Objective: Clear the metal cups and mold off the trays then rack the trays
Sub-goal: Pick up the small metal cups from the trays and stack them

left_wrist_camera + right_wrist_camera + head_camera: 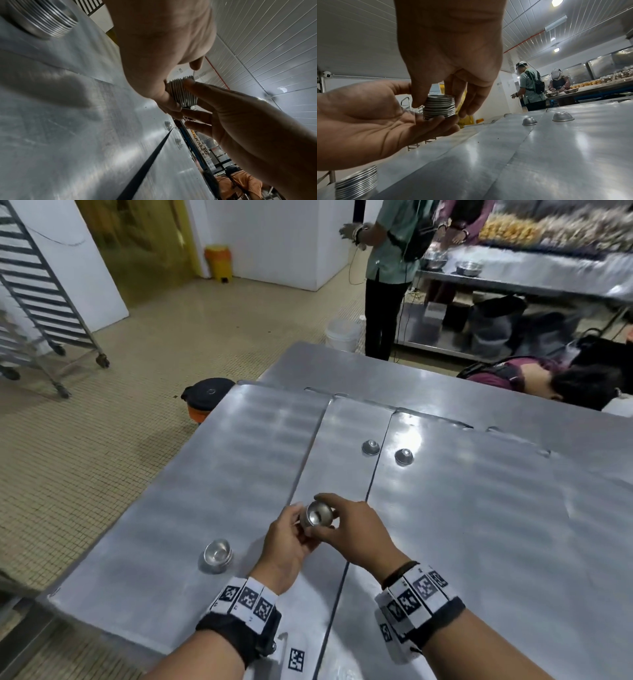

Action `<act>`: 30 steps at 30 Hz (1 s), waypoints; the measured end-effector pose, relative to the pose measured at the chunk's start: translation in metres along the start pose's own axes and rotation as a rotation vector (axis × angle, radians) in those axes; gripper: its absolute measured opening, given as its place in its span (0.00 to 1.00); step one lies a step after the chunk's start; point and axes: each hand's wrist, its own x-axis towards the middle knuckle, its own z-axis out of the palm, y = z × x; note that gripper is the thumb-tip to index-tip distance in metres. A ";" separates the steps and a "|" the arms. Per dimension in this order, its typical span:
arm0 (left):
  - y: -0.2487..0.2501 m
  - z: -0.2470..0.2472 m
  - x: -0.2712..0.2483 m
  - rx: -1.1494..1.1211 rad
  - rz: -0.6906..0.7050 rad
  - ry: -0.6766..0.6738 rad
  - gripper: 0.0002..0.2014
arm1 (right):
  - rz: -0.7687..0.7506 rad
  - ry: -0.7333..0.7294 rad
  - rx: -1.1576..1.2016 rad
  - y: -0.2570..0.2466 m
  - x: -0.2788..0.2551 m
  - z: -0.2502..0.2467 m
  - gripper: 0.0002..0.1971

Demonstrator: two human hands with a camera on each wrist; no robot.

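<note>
Metal cups, nested into a short stack (317, 514), sit between both hands above the seam of two trays. Left hand (286, 539) cradles the stack from below w/ curled fingers; right hand (356, 530) pinches it from the top & sides, thumb on one side, fingertips (418, 104) on the other. So each grip is closed on the stack, neither loose.

Second stack of cups (218, 556) stands on the left tray (205, 474), near the front edge, just left of the hands. Two single cups, upside down, are left farther back: one (371, 447) on the narrow strip of middle tray (346, 467) showing between the others, one (404, 456) on the right tray (496, 508), just beside each other across the seam. No mold that I can make out in any view.

Judgement: cup collecting is mostly done but not finished. Still to go: 2 loose cups, both stacks off the trays, then trays lifted off the worktop (342, 364) & slid into the wheeled rack (41, 302), which stands well apart at far left on the floor. Racking not yet begun; approx. mid-task.

Other people work at a bench in the background.
</note>
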 end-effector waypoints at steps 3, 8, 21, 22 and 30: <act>-0.002 0.001 -0.001 0.017 0.014 -0.006 0.15 | -0.011 0.008 -0.008 0.003 -0.003 -0.001 0.31; -0.005 -0.001 0.009 0.027 0.006 0.023 0.16 | 0.073 -0.070 0.057 0.014 -0.004 -0.009 0.42; -0.010 0.022 0.055 0.082 -0.107 0.007 0.12 | 0.534 0.099 -0.195 0.160 0.118 -0.072 0.23; -0.010 0.024 0.057 0.085 -0.115 -0.004 0.12 | 0.542 0.107 -0.205 0.166 0.128 -0.074 0.23; -0.011 0.023 0.067 0.107 -0.140 -0.035 0.12 | 0.528 0.011 -0.335 0.198 0.160 -0.066 0.17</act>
